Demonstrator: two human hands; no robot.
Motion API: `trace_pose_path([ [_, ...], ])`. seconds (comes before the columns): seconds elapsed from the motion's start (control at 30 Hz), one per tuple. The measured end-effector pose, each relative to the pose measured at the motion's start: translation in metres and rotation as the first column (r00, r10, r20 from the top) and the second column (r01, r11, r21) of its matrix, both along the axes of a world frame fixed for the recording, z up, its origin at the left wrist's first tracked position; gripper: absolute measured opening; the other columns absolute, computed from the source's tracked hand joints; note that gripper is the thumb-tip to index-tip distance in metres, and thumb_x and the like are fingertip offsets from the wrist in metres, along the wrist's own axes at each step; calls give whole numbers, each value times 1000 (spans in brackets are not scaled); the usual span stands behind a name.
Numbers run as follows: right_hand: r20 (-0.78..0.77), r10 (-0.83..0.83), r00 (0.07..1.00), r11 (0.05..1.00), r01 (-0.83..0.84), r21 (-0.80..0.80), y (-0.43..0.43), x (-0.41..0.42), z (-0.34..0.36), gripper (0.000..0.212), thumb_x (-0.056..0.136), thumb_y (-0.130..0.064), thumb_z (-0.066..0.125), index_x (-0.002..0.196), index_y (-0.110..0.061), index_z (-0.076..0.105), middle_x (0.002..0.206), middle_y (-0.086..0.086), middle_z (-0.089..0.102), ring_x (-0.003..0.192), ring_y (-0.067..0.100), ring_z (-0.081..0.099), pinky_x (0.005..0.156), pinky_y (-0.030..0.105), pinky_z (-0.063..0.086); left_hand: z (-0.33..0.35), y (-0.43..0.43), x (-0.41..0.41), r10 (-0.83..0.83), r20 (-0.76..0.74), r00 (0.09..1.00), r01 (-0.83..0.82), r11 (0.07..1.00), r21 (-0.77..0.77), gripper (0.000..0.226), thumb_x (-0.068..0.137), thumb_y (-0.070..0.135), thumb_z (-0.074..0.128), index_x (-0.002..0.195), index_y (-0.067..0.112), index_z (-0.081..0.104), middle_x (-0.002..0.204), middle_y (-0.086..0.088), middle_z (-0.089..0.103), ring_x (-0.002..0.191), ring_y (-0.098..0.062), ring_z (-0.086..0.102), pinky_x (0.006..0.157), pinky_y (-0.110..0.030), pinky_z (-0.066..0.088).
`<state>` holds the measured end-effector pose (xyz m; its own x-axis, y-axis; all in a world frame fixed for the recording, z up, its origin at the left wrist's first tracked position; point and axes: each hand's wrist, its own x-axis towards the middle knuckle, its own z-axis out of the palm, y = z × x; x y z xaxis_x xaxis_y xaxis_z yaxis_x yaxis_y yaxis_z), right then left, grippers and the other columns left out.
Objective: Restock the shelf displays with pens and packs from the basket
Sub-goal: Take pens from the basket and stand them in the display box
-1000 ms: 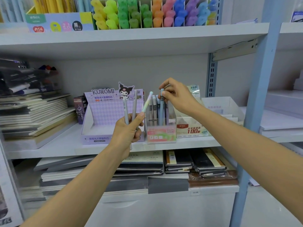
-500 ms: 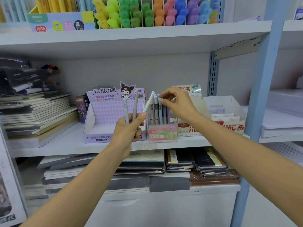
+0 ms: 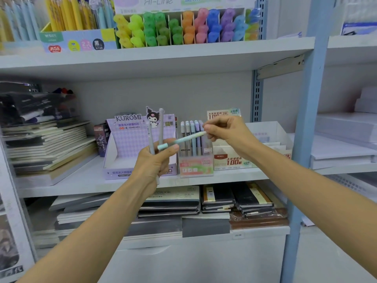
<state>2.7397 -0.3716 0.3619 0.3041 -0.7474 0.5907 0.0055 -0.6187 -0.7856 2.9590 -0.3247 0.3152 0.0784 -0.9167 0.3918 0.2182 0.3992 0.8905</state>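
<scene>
- The mint pen (image 3: 183, 139) hangs nearly level in mid-air, right in front of the Fruit Soda box (image 3: 196, 167) and across its upper half. It's held at both ends, w/ the mid barrel free.
- The right hand (image 3: 226, 134), up and to the right of that box, pinches the pen's higher end btwn thumb and fingertips. The rest of the pen runs out leftwards and slightly down from the pinch.
- The left hand (image 3: 156, 162), just left of the box, is clenched round two grey pens (image 3: 150, 139) that stand upright out of the fist. Its thumb pins the mint pen's lower end (the tip pokes out a bit past the thumb).
- The box sits on the shelf board (image 3: 81, 181) w/ a row of pastel pens (image 3: 192, 137) upright inside, behind the mint pen.
- The Kuromi box (image 3: 126, 146) is just left of it, the lead-refill carton (image 3: 232, 160) just right.
- Highlighters (image 3: 183, 27) are one shelf above the box, notebook stacks (image 3: 173, 201) one shelf below.
</scene>
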Motion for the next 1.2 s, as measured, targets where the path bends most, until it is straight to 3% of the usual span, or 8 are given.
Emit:
trace_pose_path([
  [0.1, -189, 112, 976, 992, -101, 72, 7, -7, -12, 15, 86, -11, 67, 100, -7, 71, 79, 4, 71, 70, 14, 65, 67, 22, 56, 4, 4, -6, 28, -78, 997, -32, 999, -44, 10, 67, 27, 79, 75, 21, 77, 46, 9, 37, 35, -6, 21, 33, -17, 22],
  [0.2, -248, 244, 937, 964, -205, 171, 15, -8, -19, 15, 86, -11, 68, 101, -9, 71, 87, 8, 70, 75, 22, 68, 69, 26, 58, 6, 8, -16, 40, -129, 991, -45, 998, -33, 17, 65, 29, 80, 78, 19, 77, 54, 3, 36, 37, -7, 19, 33, -17, 21],
  [0.33, -339, 282, 898, 958, -244, 151, 20, -9, -20, 16, 90, -18, 66, 101, -8, 72, 93, 11, 73, 84, 24, 70, 77, 28, 58, 9, 14, -27, 41, -141, 989, -41, 999, 6, 20, 67, 28, 79, 82, 16, 73, 69, -5, 55, 35, -6, 23, 31, -17, 23],
  [0.47, -157, 51, 986, 998, -54, -13, 23, -1, -8, 24, 93, -26, 60, 101, -6, 69, 82, 3, 72, 76, 17, 68, 69, 24, 56, 11, 21, -31, 80, -8, 997, -80, 997, -13, 19, 71, 29, 78, 81, 16, 70, 53, 6, 56, 32, -3, 29, 33, -15, 28],
  [0.57, -121, 3, 993, 996, -13, -85, 25, 8, 3, 20, 91, -30, 64, 103, -16, 71, 86, -3, 72, 80, 11, 68, 69, 22, 55, 12, 25, -37, 93, 104, 990, -92, 996, -15, 29, 70, 29, 77, 89, 11, 66, 40, 10, 48, 31, -3, 28, 34, -15, 28],
  [0.8, -180, -14, 984, 993, -7, -118, 28, 11, 14, 9, 94, -18, 61, 93, -17, 70, 78, -4, 71, 75, 7, 66, 65, 18, 51, 15, 22, -37, 25, 178, 984, -23, 1000, -13, 17, 85, 29, 70, 82, 12, 66, 41, 9, 40, 36, -7, 23, 36, -17, 26],
  [1.03, -137, 51, 989, 996, -61, -67, 26, 16, 9, 9, 90, -17, 65, 98, -12, 69, 81, 0, 71, 73, 10, 66, 66, 21, 54, 19, 15, -42, 50, 189, 981, -43, 998, -44, 40, 66, 42, 77, 86, 8, 70, 45, 1, 36, 35, -10, 25, 36, -19, 25],
  [1.2, 72, -73, 995, 993, 79, -83, 19, 6, 27, 8, 88, -7, 65, 94, -3, 68, 80, 10, 69, 67, 13, 65, 64, 20, 54, 20, 8, -36, 63, 148, 987, -64, 998, 0, 25, 91, 34, 65, 92, 10, 68, 65, 0, 61, 36, -8, 30, 35, -18, 27],
])
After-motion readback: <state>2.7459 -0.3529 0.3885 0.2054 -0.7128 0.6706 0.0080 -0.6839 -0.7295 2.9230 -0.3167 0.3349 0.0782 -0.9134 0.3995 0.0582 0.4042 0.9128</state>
